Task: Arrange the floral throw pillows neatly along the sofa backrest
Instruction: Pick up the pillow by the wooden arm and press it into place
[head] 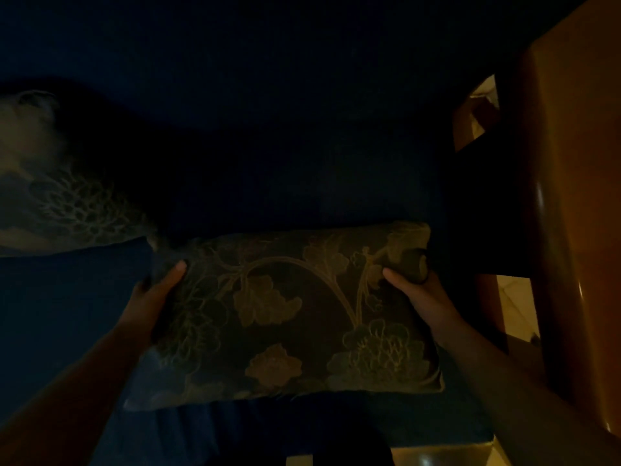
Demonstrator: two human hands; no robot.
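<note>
In dim light we look down on a dark blue sofa point(235, 95) that fills the view, its polished wooden armrest point(571, 196) running down the right edge, while a floral throw pillow point(289, 317) lies across the seat in front of the backrest, and a second floral pillow point(50, 183) leans at the far left. We grip the central pillow by its two short sides, the left hand point(158, 290) clamped on its left edge with the thumb on top, the right hand point(420, 290) pinching the bunched upper right corner
</note>
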